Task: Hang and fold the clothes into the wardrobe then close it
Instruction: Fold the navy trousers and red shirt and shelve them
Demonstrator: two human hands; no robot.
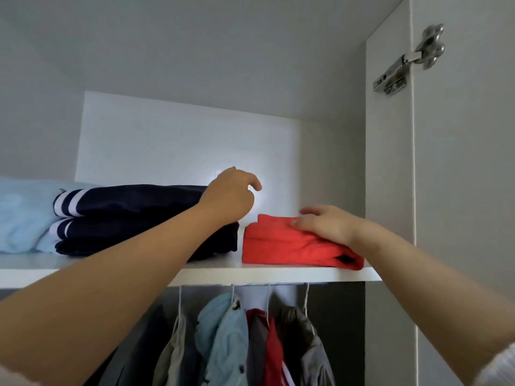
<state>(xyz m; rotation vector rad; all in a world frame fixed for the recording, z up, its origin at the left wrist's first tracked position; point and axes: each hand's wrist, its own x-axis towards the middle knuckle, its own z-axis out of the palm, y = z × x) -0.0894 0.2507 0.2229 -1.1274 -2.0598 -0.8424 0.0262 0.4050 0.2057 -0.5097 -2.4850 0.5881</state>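
A folded red garment (287, 246) lies on the white upper shelf (250, 273) of the wardrobe, near its right end. My right hand (326, 222) rests flat on top of it, fingers spread. To its left sits a folded navy garment with white stripes (133, 218). My left hand (230, 195) hovers over the navy pile's right end, fingers loosely curled and holding nothing. Both forearms reach up from below.
A light blue folded garment (22, 215) lies at the shelf's left. Several clothes hang below the shelf (250, 338) on hangers. The open wardrobe door (459, 190) with a metal hinge (407, 62) stands at the right.
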